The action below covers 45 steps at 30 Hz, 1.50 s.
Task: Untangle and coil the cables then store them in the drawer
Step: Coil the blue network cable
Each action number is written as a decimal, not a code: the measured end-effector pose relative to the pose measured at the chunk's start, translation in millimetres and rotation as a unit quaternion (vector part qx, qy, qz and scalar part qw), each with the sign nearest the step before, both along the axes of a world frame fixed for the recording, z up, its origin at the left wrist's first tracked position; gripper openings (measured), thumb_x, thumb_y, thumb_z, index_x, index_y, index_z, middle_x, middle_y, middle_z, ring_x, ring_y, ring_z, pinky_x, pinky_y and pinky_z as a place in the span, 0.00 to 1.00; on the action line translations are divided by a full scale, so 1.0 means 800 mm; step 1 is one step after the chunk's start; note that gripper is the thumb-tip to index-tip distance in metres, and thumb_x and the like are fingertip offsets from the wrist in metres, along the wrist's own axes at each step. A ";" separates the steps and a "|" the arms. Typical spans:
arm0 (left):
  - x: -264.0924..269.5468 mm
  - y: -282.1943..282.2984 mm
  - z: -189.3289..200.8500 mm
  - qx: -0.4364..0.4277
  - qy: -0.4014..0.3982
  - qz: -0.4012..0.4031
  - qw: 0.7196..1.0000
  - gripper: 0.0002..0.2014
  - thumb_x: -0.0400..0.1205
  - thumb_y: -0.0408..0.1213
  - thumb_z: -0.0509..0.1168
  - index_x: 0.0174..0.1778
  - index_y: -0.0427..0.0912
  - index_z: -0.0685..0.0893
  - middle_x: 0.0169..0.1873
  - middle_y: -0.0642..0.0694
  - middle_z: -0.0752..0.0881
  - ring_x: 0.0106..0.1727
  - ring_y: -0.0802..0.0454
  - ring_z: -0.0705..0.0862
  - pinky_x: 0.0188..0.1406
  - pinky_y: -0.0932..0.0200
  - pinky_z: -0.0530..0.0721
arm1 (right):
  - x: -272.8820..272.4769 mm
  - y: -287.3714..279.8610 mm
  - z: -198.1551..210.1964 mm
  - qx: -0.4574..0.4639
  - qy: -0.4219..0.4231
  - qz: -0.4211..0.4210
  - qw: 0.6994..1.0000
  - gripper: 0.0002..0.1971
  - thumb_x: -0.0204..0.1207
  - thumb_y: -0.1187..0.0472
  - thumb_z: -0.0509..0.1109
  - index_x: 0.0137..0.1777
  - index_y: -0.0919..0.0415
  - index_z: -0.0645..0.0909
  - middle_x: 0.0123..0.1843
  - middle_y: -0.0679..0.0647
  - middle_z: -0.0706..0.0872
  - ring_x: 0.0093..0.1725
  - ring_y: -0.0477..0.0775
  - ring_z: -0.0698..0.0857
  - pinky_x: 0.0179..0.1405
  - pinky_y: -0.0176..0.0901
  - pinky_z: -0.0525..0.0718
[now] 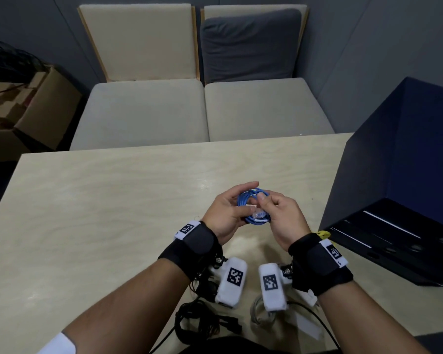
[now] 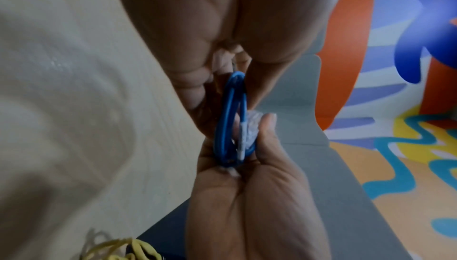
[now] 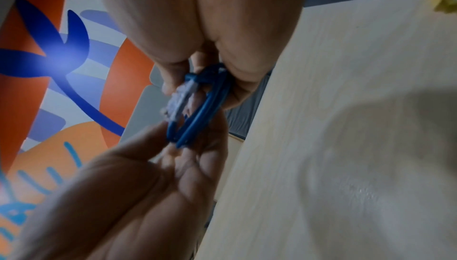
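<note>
Head view: 2 hands are raised just above the surface (image 1: 113, 200), left of the dark blue cabinet (image 1: 399, 175), with the blue cable (image 1: 252, 205) between them.
Blue cable: it is wound into a small coil of several turns and held in the air, touching neither the surface nor the cabinet. 1 clear plug (image 1: 260, 215) lies at its near edge.
Left hand (image 1: 224, 215): its fingers (image 1: 243, 187) are curled round the side of the coil farther from the cabinet.
Right hand (image 1: 283, 218): thumb and forefinger are pinched together on a strand at the cabinet side of the coil, and the other fingers are folded in.
Wrist views: the coil shows edge-on between the 2 palms, with the plug lying against the turns. Both pictures are blurred.
Other cables: a black bundle (image 1: 200, 320) and a pale cable (image 1: 261, 312) lie on the surface left of the cabinet's front. A yellow cable (image 1: 323, 234) sits just beside the cabinet's near corner, mostly hidden by the wrist strap.
Step, by my reading: the loose end is being secured, and storing is not yet done.
Drawer: I cannot tell whether any drawer in the cabinet is open.
Risk 1: nothing binds the turns, so a slackened pinch would likely let the springy cable open out.
Risk 2: the plug's latch could snag a turn while the end is tucked.
Risk 3: dropped, the coil could land among the other cables and tangle again.
</note>
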<state>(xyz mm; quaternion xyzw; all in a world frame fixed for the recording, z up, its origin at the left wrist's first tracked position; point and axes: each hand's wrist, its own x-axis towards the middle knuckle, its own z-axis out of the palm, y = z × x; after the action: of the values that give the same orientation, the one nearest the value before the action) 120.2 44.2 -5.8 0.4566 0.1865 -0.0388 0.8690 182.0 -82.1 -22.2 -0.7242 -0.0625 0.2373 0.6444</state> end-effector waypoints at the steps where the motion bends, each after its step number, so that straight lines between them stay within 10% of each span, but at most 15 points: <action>1: 0.000 0.000 0.001 0.015 0.002 -0.003 1.000 0.20 0.76 0.13 0.62 0.55 0.40 0.86 0.41 0.40 0.87 0.42 0.46 0.86 0.48 0.53 0.88 | -0.001 0.001 0.003 0.003 -0.006 -0.002 1.000 0.18 0.80 0.57 0.71 0.36 0.74 0.82 0.49 0.60 0.90 0.49 0.55 0.90 0.55 0.60 0.85; 7: 0.001 -0.001 0.005 0.060 0.016 0.026 0.998 0.11 0.73 0.16 0.68 0.46 0.33 0.88 0.37 0.38 0.86 0.38 0.45 0.86 0.44 0.54 0.87 | -0.007 0.000 0.017 -0.080 -0.099 -0.017 0.992 0.16 0.74 0.49 0.75 0.36 0.56 0.74 0.51 0.53 0.83 0.50 0.54 0.85 0.55 0.58 0.84; 12: 0.003 0.000 0.006 0.131 0.042 0.095 0.986 0.12 0.71 0.17 0.71 0.44 0.37 0.87 0.30 0.45 0.84 0.31 0.51 0.82 0.37 0.59 0.85 | -0.018 -0.004 0.033 -0.217 -0.197 0.033 0.955 0.20 0.62 0.50 0.83 0.33 0.53 0.71 0.42 0.47 0.73 0.42 0.39 0.74 0.38 0.29 0.69; 16: 0.004 -0.002 0.010 0.167 0.023 0.091 0.982 0.10 0.75 0.19 0.69 0.45 0.38 0.88 0.34 0.43 0.85 0.32 0.53 0.85 0.36 0.62 0.84 | -0.019 -0.005 0.028 -0.226 -0.154 0.045 0.961 0.24 0.63 0.49 0.82 0.34 0.57 0.66 0.30 0.50 0.75 0.29 0.48 0.70 0.28 0.39 0.68; 21: -0.001 0.003 0.011 0.189 -0.002 0.081 0.979 0.12 0.77 0.18 0.65 0.46 0.38 0.87 0.32 0.43 0.83 0.33 0.52 0.87 0.42 0.59 0.87 | -0.022 -0.005 0.025 -0.184 -0.115 -0.002 0.976 0.14 0.71 0.57 0.75 0.34 0.61 0.74 0.26 0.52 0.84 0.34 0.62 0.87 0.40 0.54 0.87; 26: 0.001 0.004 0.013 0.176 0.001 0.108 0.978 0.10 0.80 0.21 0.64 0.46 0.40 0.86 0.30 0.42 0.85 0.32 0.50 0.87 0.41 0.56 0.88 | -0.025 -0.008 0.033 -0.150 -0.149 0.011 0.977 0.06 0.68 0.61 0.67 0.34 0.60 0.72 0.30 0.63 0.83 0.36 0.67 0.84 0.37 0.54 0.83; 30: 0.005 0.008 0.012 0.173 0.011 0.122 0.977 0.06 0.77 0.23 0.70 0.38 0.38 0.82 0.26 0.48 0.85 0.27 0.52 0.86 0.31 0.59 0.86 | -0.019 -0.013 0.038 -0.140 -0.116 0.042 0.983 0.06 0.71 0.70 0.68 0.37 0.62 0.74 0.30 0.62 0.86 0.33 0.59 0.85 0.37 0.48 0.83; 37: 0.007 0.007 0.006 0.170 0.047 0.126 0.976 0.17 0.77 0.16 0.58 0.30 0.41 0.67 0.24 0.45 0.73 0.23 0.52 0.84 0.26 0.61 0.82 | -0.011 -0.019 0.039 -0.093 -0.061 0.060 0.992 0.07 0.71 0.76 0.67 0.35 0.69 0.73 0.28 0.60 0.85 0.31 0.59 0.86 0.45 0.66 0.89; 45: 0.011 0.016 0.000 0.182 0.051 0.110 0.976 0.16 0.78 0.17 0.55 0.30 0.42 0.68 0.22 0.48 0.72 0.28 0.50 0.77 0.23 0.65 0.76 | 0.003 -0.031 0.062 -0.194 -0.250 0.175 0.932 0.07 0.71 0.71 0.68 0.37 0.58 0.78 0.30 0.48 0.87 0.30 0.47 0.79 0.33 0.48 0.79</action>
<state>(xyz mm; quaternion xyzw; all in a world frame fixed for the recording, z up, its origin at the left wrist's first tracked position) 129.3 57.1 -6.0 0.5815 0.2838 0.0684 0.7594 184.4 -107.1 27.1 -0.8488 -0.2999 0.1648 0.4029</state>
